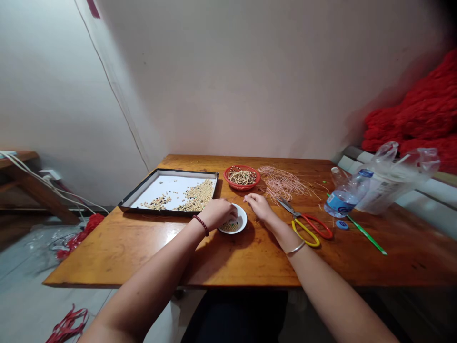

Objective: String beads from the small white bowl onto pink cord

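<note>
A small white bowl point(243, 220) with beads point(230, 227) in its bottom stands near the middle of the table. Over its left rim reaches my left hand point(218, 212), fingers bent together and pointing down into it; what they pinch, if anything, is hidden. Just right of the bowl is my right hand point(260, 206), its thumb and fingertips pressed together, too small to show what lies between them. Behind the hands sits a red basket point(242, 186) of strung beads point(241, 176). A shallow black-edged tray point(153, 183) to the left holds loose tan and dark beads point(198, 194).
Pink cords point(283, 183) lie behind my right hand. Scissors point(303, 224) with red and yellow handles rest beside my right wrist. Farther right are a water bottle point(341, 202), a blue cap point(342, 225), a green pen-like stick point(367, 236) and a plastic bag point(392, 181).
</note>
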`<action>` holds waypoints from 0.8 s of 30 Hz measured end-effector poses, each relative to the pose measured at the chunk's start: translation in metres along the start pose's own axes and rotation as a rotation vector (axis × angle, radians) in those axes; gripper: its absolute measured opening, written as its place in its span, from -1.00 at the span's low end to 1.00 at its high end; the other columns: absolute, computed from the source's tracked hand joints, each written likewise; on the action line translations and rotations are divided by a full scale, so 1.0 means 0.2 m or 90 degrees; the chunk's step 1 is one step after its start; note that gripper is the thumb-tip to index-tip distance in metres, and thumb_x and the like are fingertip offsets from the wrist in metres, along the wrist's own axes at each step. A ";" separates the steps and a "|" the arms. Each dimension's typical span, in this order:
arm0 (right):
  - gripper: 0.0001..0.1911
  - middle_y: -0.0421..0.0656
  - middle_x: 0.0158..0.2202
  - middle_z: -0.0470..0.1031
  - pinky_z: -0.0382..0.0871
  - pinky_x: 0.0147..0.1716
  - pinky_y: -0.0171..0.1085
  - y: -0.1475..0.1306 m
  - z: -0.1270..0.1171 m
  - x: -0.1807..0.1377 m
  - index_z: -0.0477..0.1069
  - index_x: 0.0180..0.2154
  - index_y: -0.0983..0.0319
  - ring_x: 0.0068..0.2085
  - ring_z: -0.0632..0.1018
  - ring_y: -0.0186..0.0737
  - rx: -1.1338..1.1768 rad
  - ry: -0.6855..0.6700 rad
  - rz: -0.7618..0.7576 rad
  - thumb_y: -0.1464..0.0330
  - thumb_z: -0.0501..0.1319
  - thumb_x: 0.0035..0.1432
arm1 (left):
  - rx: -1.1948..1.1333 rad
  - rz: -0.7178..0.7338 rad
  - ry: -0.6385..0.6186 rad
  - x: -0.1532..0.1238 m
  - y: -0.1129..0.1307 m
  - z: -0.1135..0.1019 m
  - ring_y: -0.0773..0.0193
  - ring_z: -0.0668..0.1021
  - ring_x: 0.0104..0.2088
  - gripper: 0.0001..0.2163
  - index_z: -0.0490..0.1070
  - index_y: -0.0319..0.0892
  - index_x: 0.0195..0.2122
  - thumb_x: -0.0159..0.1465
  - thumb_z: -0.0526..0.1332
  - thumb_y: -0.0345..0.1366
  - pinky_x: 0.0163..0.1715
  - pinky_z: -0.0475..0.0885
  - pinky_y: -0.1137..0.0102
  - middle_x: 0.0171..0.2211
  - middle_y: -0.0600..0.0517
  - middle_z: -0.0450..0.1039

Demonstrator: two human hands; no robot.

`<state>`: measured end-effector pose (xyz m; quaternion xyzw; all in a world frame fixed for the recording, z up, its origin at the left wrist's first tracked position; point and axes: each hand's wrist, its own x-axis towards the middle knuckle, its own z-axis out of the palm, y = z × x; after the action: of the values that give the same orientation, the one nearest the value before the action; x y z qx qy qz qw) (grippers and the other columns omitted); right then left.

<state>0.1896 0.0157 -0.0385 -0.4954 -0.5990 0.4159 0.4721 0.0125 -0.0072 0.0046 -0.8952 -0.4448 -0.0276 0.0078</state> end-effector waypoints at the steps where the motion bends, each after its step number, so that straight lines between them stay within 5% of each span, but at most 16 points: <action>1: -0.71 -0.29 -0.69 0.19 0.05 -0.53 -0.31 0.00 0.00 0.00 0.38 -0.53 0.23 -0.58 0.22 -0.33 0.001 0.000 -0.001 0.13 0.12 -0.08 | 0.001 -0.001 -0.002 0.00 0.00 0.00 0.15 0.55 -0.34 -0.83 0.58 0.01 -0.31 0.17 0.19 -0.19 -0.44 0.28 0.42 -0.36 -0.05 0.54; 8: -0.75 -0.24 -0.62 0.31 0.14 -0.44 -0.29 -0.01 0.01 0.00 0.38 -0.57 0.24 -0.50 0.32 -0.30 -0.010 0.006 -0.019 0.19 0.12 -0.08 | 0.006 -0.005 0.004 0.01 0.00 0.03 0.14 0.54 -0.35 -0.83 0.56 -0.03 -0.31 0.18 0.18 -0.20 -0.41 0.31 0.40 -0.36 -0.06 0.53; 15: -0.74 -0.20 -0.59 0.38 0.19 -0.42 -0.28 0.01 0.00 0.01 0.39 -0.57 0.24 -0.47 0.36 -0.26 -0.027 0.015 -0.037 0.19 0.13 -0.03 | -0.031 -0.018 0.091 0.00 -0.03 -0.01 0.17 0.53 -0.28 -0.85 0.52 -0.11 -0.30 0.22 0.15 -0.27 -0.35 0.33 0.42 -0.35 -0.05 0.53; 24: -0.71 -0.14 -0.51 0.48 0.27 -0.30 -0.26 0.01 0.00 0.00 0.39 -0.57 0.23 -0.37 0.44 -0.20 -0.033 0.014 -0.058 0.16 0.13 -0.01 | -0.051 -0.045 0.043 -0.02 -0.02 -0.03 0.17 0.54 -0.38 -0.86 0.55 -0.12 -0.38 0.16 0.18 -0.31 -0.38 0.32 0.40 -0.41 -0.08 0.52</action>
<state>0.1892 0.0162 -0.0403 -0.4844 -0.6264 0.3728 0.4838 0.0070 -0.0084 0.0113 -0.8771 -0.4741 -0.0753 -0.0138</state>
